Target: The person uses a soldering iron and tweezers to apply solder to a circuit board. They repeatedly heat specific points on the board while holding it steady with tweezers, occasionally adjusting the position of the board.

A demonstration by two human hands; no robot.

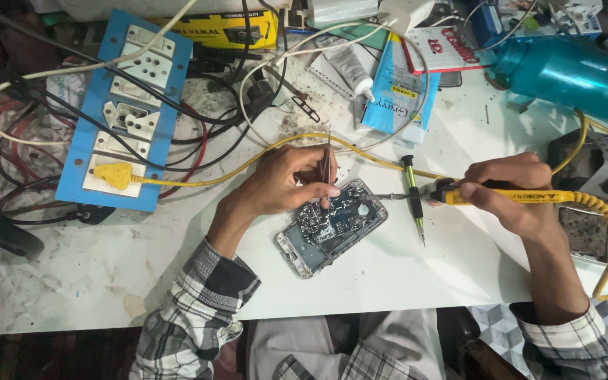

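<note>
Your left hand (286,184) came in from the lower left, forearm angled up across the white counter (388,274), the checked sleeve pushed back at the wrist. Its fingers were pinched together around a pair of thin tweezers (327,169), whose tips pointed down onto the opened phone (332,226). Your right hand (511,193) reached in from the lower right, fingers curled tight around the yellow soldering iron (508,196), its metal tip aimed left at the upper right corner of the phone.

The phone lay tilted on the counter with its back off and circuit board bare, directly under your left fingertips and just left of the iron's tip. A green-handled screwdriver (413,198) lay between the phone and your right hand. A teal bottle (571,74) lay on its side at the upper right; you could not tell what it held. A blue socket board (124,105) with a yellow plug (112,174) sat at the upper left.
</note>
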